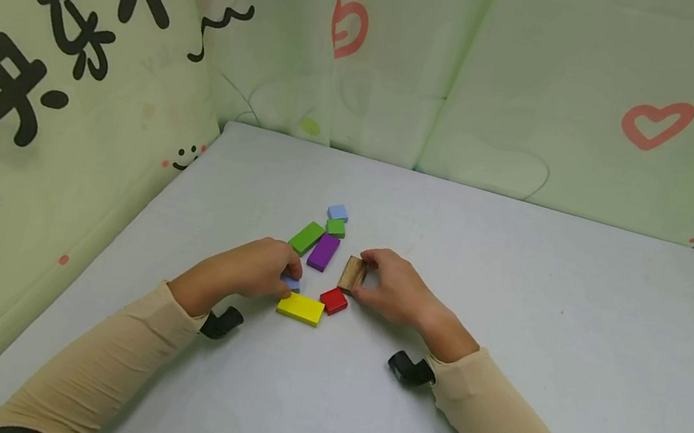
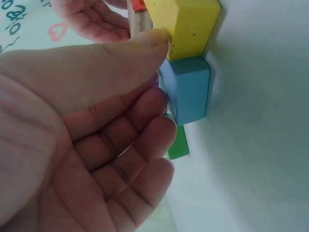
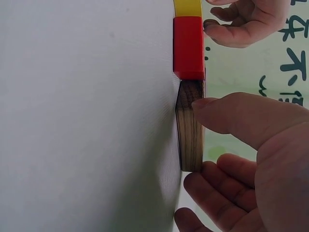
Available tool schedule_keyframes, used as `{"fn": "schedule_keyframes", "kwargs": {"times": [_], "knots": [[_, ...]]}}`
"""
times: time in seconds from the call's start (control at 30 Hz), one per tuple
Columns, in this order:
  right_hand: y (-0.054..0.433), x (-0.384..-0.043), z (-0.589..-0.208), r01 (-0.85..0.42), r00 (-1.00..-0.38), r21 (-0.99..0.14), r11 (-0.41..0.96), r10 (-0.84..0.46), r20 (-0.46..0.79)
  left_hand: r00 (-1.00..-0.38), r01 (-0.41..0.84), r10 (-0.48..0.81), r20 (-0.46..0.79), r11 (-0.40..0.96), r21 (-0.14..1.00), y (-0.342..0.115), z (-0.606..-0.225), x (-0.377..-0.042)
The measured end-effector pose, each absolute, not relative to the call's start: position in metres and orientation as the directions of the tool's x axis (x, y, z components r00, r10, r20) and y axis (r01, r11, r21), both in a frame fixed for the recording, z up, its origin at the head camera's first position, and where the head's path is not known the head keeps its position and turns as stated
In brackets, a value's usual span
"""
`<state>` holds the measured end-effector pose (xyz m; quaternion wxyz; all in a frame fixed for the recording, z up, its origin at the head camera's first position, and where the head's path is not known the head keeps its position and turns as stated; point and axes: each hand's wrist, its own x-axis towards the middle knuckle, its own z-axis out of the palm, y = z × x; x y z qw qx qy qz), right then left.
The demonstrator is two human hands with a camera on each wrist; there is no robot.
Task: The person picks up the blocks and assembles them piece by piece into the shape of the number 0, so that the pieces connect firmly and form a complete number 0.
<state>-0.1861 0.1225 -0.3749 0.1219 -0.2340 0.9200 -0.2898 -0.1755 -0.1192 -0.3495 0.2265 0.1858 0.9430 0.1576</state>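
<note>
My left hand (image 1: 258, 267) is at a blue block (image 2: 188, 92), partly hidden under its fingers in the head view. The thumb tip overlaps the neighbouring yellow block (image 1: 300, 309), while the fingers curl along the blue one. With thumb and fingers at its two ends, my right hand (image 1: 397, 288) pinches a wooden block (image 1: 352, 275) with dark grain. A red block (image 1: 334, 300) sits between the yellow and wooden blocks, touching the wooden one's near end in the right wrist view. All these blocks lie on a white table.
Behind the hands are a purple block (image 1: 324, 252), a long green block (image 1: 306, 238), a small green block (image 1: 335, 227) and a light blue block (image 1: 338, 213). Pale green curtains (image 1: 541, 88) with black characters and red hearts stand around the table (image 1: 542, 350).
</note>
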Motion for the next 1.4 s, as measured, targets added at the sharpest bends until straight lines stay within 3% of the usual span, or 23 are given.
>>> {"fn": "schedule_keyframes", "kwargs": {"times": [1.4], "knots": [[0.1262,-0.1843,-0.3764,-0.351,-0.870,-0.597,0.721,-0.488,-0.077,-0.832,0.278,0.424,-0.358,0.876,0.394,-0.1192,-0.3497,-0.1744]]}}
